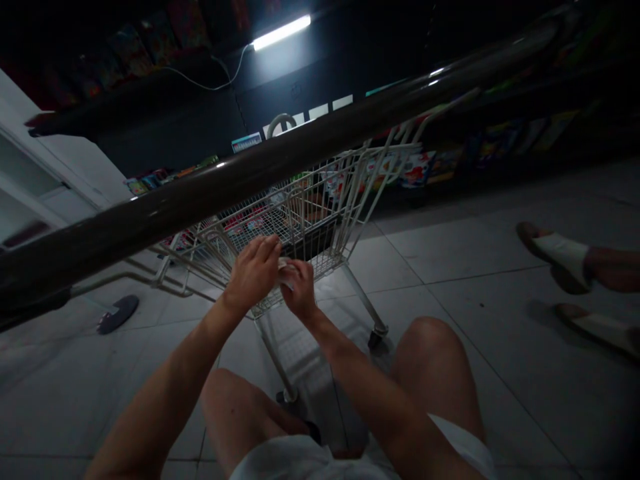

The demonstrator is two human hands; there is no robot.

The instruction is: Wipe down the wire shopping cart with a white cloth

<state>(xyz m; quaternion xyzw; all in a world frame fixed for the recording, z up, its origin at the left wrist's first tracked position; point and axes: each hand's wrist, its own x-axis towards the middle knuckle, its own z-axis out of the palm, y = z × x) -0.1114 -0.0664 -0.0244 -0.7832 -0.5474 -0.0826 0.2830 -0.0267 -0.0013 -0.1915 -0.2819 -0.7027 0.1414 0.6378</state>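
My left hand (253, 273) and my right hand (300, 289) meet in the middle of the view, just above the near end of a wire shopping cart (300, 220). Between their fingers they pinch a small white item (285, 273), possibly paper or a wrapper, which is mostly hidden. Both hands are close to the cart's near rim, though I cannot tell whether they touch it. The cart's basket holds some colourful goods, too dim to name.
A dark glossy railing (210, 180) crosses the view above the cart. Another person's feet in white sandals (565, 253) stand at the right. A dark slipper (117, 314) lies on the tiled floor (475, 267) at the left. Shelves of packaged goods (420, 167) stand beyond.
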